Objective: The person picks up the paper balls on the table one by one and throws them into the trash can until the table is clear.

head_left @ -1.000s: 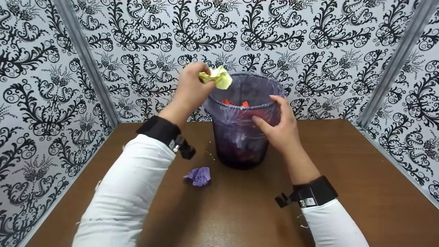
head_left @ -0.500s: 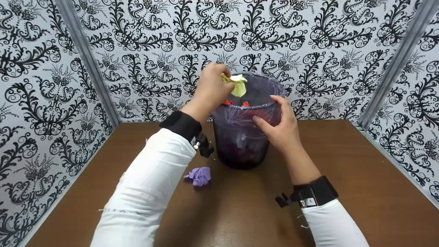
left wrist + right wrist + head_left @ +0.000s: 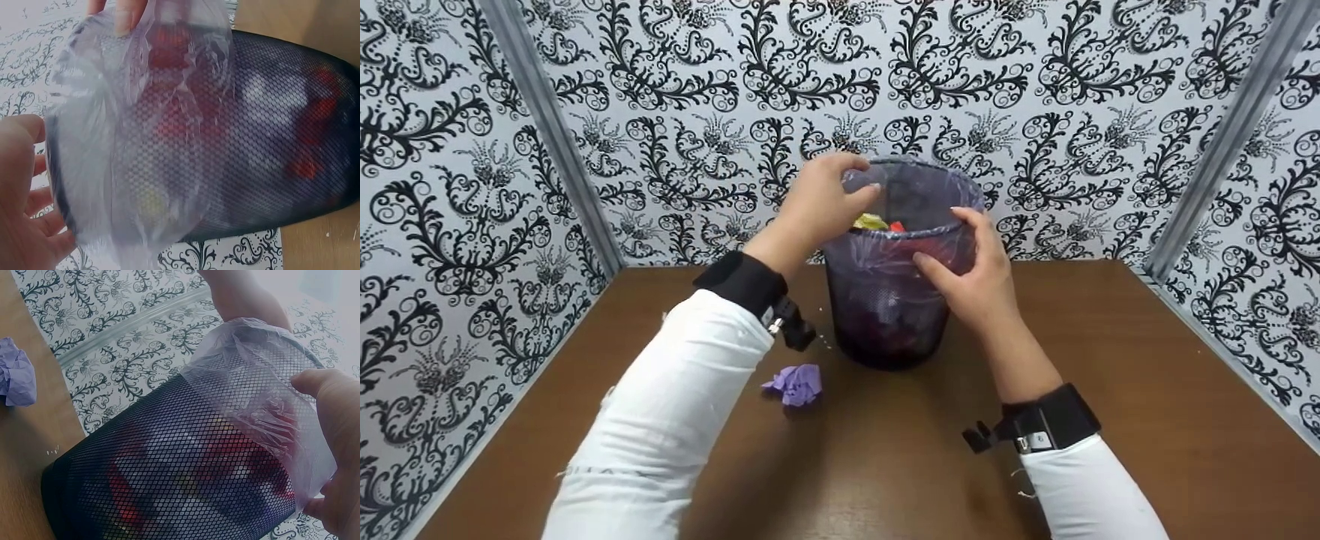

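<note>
A black mesh trash bin (image 3: 885,315) stands on the table, lined with a thin translucent purple bag (image 3: 877,255) folded over its rim. Over the bin's left rim is my left hand (image 3: 821,199), thumb and fingers apart, with nothing between them. A crumpled yellow paper (image 3: 871,221) lies inside the bin, beside red crumpled paper (image 3: 896,226). My right hand (image 3: 979,277) holds the bin's right side near the rim, its thumb against the bag on the front. Through the mesh, the right wrist view shows red paper (image 3: 126,500) and pale crumpled pieces lower down.
A crumpled purple paper ball (image 3: 796,385) lies on the brown table (image 3: 900,465), in front of the bin and to its left. Small white specks (image 3: 823,341) dot the wood beside the bin. Patterned walls (image 3: 720,90) enclose the table at the back and sides.
My left hand moved right over the bin with the yellow paper and let it go. That paper now lies inside the bin. My right hand has stayed in place.
</note>
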Action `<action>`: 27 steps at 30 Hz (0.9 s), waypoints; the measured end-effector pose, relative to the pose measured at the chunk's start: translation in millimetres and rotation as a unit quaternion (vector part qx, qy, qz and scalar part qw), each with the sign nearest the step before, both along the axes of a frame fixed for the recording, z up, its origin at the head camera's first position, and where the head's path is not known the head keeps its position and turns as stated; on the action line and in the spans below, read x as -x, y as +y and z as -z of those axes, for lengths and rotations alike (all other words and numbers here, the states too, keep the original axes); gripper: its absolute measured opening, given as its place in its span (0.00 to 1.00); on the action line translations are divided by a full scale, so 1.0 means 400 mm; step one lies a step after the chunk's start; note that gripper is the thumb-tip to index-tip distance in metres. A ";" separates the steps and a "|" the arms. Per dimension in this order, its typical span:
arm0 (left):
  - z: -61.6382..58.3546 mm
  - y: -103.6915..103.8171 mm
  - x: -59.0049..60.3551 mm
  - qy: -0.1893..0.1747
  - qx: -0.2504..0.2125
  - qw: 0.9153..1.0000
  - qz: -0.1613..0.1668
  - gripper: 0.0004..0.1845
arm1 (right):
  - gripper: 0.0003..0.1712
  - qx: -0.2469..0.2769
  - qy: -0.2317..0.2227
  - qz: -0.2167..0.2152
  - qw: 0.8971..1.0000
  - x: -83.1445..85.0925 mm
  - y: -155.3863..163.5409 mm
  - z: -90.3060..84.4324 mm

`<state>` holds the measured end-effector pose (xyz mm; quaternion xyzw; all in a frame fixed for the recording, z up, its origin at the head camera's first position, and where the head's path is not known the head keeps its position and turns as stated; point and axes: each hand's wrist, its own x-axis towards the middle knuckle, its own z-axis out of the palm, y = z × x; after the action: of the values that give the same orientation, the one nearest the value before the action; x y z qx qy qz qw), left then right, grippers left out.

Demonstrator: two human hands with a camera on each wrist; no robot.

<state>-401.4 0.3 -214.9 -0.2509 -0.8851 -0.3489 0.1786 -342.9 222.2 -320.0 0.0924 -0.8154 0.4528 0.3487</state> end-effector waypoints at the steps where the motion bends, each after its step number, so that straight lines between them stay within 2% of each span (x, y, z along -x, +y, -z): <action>1: 0.000 -0.009 -0.002 -0.005 -0.006 1.000 0.003 0.22 | 0.44 0.000 -0.001 0.000 1.000 0.000 0.000 0.000; 6: 0.001 -0.065 -0.009 -0.023 -0.023 0.999 0.004 0.20 | 0.45 -0.002 -0.004 0.001 1.000 -0.001 0.001 -0.002; 10: 0.009 -0.119 -0.010 -0.021 -0.015 1.000 -0.018 0.24 | 0.45 -0.001 -0.008 0.004 1.000 -0.002 0.001 -0.002; 14: 0.028 -0.174 -0.007 -0.017 -0.014 0.999 -0.039 0.30 | 0.44 -0.001 0.011 -0.006 1.000 0.000 0.000 0.001; 20: 0.080 -0.239 -0.002 -0.010 -0.004 0.998 -0.057 0.29 | 0.43 0.000 0.026 -0.013 1.000 -0.001 0.000 -0.002; 27: 0.172 -0.281 -0.005 -0.034 0.010 0.998 -0.046 0.22 | 0.44 -0.002 0.016 -0.009 1.000 -0.003 0.000 -0.002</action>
<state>-399.5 -112.0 -283.9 -0.1993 -0.9048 -0.3395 0.1621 -341.8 222.1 -319.3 0.1079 -0.8096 0.4526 0.3578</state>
